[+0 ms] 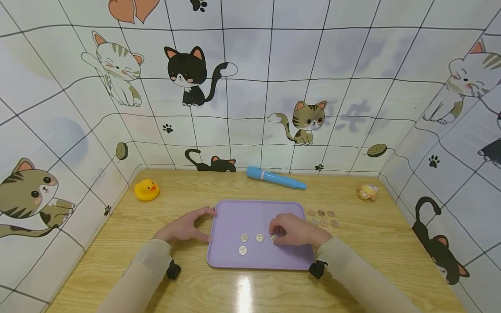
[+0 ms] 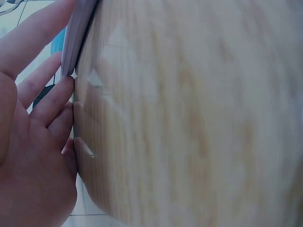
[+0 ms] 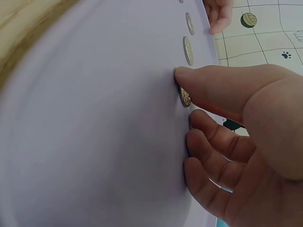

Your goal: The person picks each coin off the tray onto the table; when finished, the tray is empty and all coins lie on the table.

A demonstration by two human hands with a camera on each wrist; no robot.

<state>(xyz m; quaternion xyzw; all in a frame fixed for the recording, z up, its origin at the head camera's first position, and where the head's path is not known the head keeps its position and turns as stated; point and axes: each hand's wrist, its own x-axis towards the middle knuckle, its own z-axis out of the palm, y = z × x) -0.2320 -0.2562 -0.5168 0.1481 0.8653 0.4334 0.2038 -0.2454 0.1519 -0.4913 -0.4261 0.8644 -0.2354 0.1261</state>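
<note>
A lilac tray point(image 1: 256, 215) lies on the wooden table point(image 1: 117, 243). Three silver coins point(image 1: 244, 238) lie on its bare middle; in the right wrist view two of them point(image 3: 188, 50) show edge-on. My right hand point(image 1: 275, 235) rests on the tray and pinches a further coin point(image 3: 184, 97) between thumb and forefinger, the coin tilted up off the surface. My left hand point(image 1: 205, 225) rests on the table at the tray's left edge. Its relaxed fingers point(image 2: 52, 101) touch the tray's rim point(image 2: 78, 33) and hold nothing.
Several brownish and silver coins point(image 1: 322, 218) lie on the table just right of the tray. A yellow rubber duck point(image 1: 146, 190) sits at the back left, a blue pen point(image 1: 275, 178) at the back, a small toy point(image 1: 367, 191) at the back right. Cat-patterned walls enclose three sides.
</note>
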